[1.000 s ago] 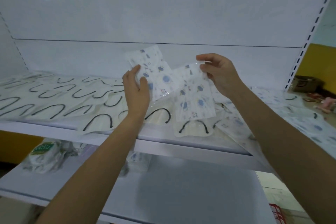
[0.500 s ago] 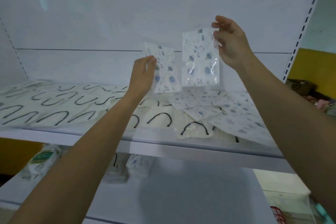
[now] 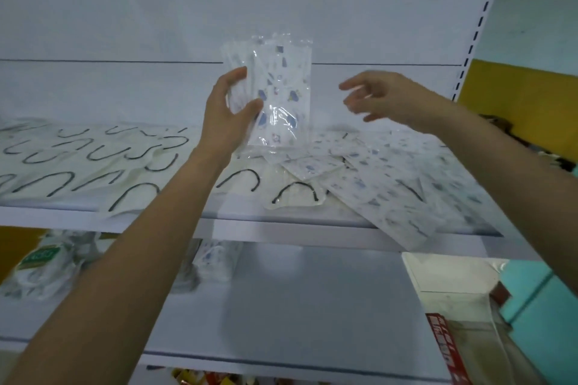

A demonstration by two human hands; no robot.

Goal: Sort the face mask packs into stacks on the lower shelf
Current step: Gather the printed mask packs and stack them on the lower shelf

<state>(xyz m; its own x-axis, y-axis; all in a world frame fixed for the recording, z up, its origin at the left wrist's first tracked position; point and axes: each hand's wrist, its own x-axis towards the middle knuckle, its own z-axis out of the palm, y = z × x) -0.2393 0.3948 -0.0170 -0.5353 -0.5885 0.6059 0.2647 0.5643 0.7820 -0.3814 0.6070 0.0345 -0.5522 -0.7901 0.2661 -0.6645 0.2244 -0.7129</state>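
Observation:
My left hand [image 3: 230, 109] grips upright blue-patterned face mask packs [image 3: 281, 91], held together above the upper shelf [image 3: 281, 226]. My right hand [image 3: 384, 97] hovers to their right, fingers spread and holding nothing. More blue-patterned packs [image 3: 375, 178] lie scattered on the right of the upper shelf. White packs with black ear loops [image 3: 78, 162] cover its left and middle. On the lower shelf [image 3: 297, 306], a small stack of patterned packs [image 3: 215, 262] and a green-labelled pack [image 3: 43, 262] sit at the back left, partly hidden by my left arm.
The white back panel [image 3: 281, 3] rises behind the shelves, with a slotted upright [image 3: 478, 25] at the right. A yellow wall [image 3: 516, 103] and a red-labelled box [image 3: 447, 347] stand to the right. The lower shelf's right half shows bare grey surface.
My right hand passed its patterned pack to my left hand and let go; it now hangs open to the right. The left hand holds both packs together.

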